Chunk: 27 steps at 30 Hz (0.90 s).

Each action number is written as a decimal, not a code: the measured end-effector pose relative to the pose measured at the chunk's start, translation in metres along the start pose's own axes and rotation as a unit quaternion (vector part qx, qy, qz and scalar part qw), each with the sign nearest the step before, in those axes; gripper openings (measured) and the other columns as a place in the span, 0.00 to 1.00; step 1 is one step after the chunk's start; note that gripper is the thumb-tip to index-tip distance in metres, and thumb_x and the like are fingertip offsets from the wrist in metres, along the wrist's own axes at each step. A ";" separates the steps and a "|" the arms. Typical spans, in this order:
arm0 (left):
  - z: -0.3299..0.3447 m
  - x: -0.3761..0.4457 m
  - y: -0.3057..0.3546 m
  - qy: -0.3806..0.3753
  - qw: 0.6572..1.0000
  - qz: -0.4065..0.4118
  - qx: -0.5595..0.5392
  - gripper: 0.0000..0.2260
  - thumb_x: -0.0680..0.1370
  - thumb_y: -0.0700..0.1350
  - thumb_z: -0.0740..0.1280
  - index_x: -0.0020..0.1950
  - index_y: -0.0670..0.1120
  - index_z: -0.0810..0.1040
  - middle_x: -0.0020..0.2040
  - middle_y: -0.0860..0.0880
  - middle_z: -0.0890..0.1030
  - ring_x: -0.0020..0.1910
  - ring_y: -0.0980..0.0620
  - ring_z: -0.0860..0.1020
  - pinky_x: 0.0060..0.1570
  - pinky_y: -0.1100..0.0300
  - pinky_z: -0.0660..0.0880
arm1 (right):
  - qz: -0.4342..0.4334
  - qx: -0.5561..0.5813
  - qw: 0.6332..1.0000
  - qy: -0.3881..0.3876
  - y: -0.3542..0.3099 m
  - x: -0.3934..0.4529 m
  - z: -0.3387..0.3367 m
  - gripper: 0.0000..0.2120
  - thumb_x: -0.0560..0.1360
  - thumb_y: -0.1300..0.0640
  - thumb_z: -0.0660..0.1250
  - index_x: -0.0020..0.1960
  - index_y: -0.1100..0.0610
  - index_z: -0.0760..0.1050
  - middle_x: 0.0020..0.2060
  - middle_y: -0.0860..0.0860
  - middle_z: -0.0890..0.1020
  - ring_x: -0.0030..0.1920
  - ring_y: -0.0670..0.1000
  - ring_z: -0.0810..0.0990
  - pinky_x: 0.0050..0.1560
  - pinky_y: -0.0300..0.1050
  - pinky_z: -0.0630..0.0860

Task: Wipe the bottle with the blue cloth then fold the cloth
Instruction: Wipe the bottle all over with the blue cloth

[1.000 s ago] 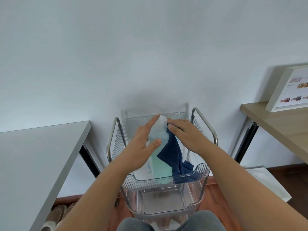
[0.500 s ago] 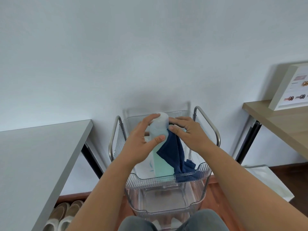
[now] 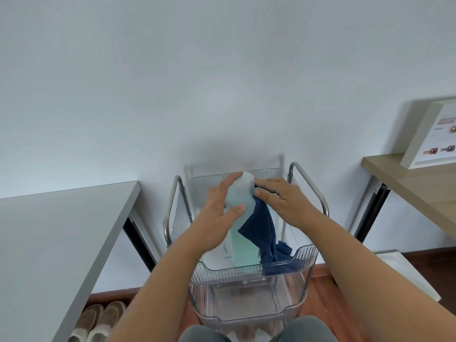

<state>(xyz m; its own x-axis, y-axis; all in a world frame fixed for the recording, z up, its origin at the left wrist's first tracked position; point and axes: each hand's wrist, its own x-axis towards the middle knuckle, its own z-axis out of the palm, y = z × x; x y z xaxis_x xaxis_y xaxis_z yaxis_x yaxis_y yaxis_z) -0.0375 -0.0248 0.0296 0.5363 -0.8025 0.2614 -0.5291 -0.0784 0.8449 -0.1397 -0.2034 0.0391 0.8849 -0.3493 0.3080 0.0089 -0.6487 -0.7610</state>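
A tall frosted bottle (image 3: 243,233) with pale green liquid stands upright in the top tray of a clear plastic cart (image 3: 251,269). My left hand (image 3: 217,213) wraps around its upper part, thumb across the front. My right hand (image 3: 283,201) presses the dark blue cloth (image 3: 261,230) against the bottle's right side near the top. The cloth hangs down along the bottle, and its lower end lies bunched in the tray's front right corner.
The cart has metal handles (image 3: 311,186) on both sides and a lower tray. A grey table (image 3: 56,233) stands to the left, with slippers (image 3: 98,322) under it. A wooden desk (image 3: 414,178) with a white box (image 3: 434,139) is on the right.
The view has tilted slightly. My right hand's fingers have slid a little across the bottle's top with the cloth. My left hand keeps its hold.
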 end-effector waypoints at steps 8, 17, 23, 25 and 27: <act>0.019 -0.004 -0.002 0.045 0.998 0.027 -0.027 0.26 0.82 0.52 0.63 0.74 0.70 0.56 0.72 0.54 0.67 0.70 0.56 0.69 0.68 0.50 0.70 | 0.016 -0.057 0.996 0.062 -0.010 -0.018 0.012 0.15 0.78 0.40 0.58 0.65 0.32 0.69 0.53 0.36 0.78 0.63 0.46 0.71 0.67 0.57 0.64; -0.023 0.014 -0.006 -0.103 0.986 -0.065 -0.115 0.29 0.77 0.55 0.69 0.73 0.72 0.59 0.63 0.71 0.73 0.58 0.81 0.68 0.62 0.42 0.71 | -0.012 -0.033 0.995 0.091 -0.012 -0.029 0.019 0.20 0.78 0.48 0.65 0.70 0.44 0.71 0.59 0.27 0.67 0.67 0.45 0.67 0.70 0.59 0.61; -0.031 0.015 -0.005 -0.137 0.979 -0.089 -0.121 0.32 0.75 0.56 0.71 0.74 0.69 0.58 0.63 0.64 0.76 0.66 0.46 0.74 0.64 0.34 0.68 | -0.030 -0.029 0.997 0.067 -0.007 -0.022 0.014 0.18 0.78 0.45 0.64 0.65 0.32 0.68 0.53 0.19 0.69 0.65 0.43 0.69 0.69 0.60 0.62; -0.032 0.016 -0.004 -0.142 0.978 -0.092 -0.120 0.32 0.76 0.56 0.71 0.74 0.69 0.58 0.62 0.64 0.76 0.66 0.49 0.74 0.64 0.34 0.68 | -0.032 -0.020 0.997 0.067 -0.006 -0.018 0.012 0.17 0.77 0.45 0.63 0.63 0.30 0.67 0.51 0.19 0.70 0.64 0.43 0.70 0.69 0.60 0.62; -0.033 0.016 -0.002 -0.149 0.976 -0.098 -0.123 0.31 0.76 0.55 0.71 0.73 0.69 0.59 0.62 0.66 0.76 0.65 0.57 0.74 0.64 0.35 0.68 | -0.031 -0.025 0.998 0.051 -0.007 -0.012 0.008 0.17 0.75 0.44 0.60 0.63 0.32 0.69 0.53 0.26 0.73 0.66 0.45 0.69 0.69 0.60 0.62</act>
<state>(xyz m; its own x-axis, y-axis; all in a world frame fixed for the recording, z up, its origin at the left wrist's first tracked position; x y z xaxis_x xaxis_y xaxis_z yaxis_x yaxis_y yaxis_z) -0.0065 -0.0178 0.0471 0.3769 -0.9256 -0.0337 -0.2417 -0.1334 0.9611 -0.1468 -0.1894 0.0358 0.8313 -0.3731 0.4119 0.0369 -0.7025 -0.7107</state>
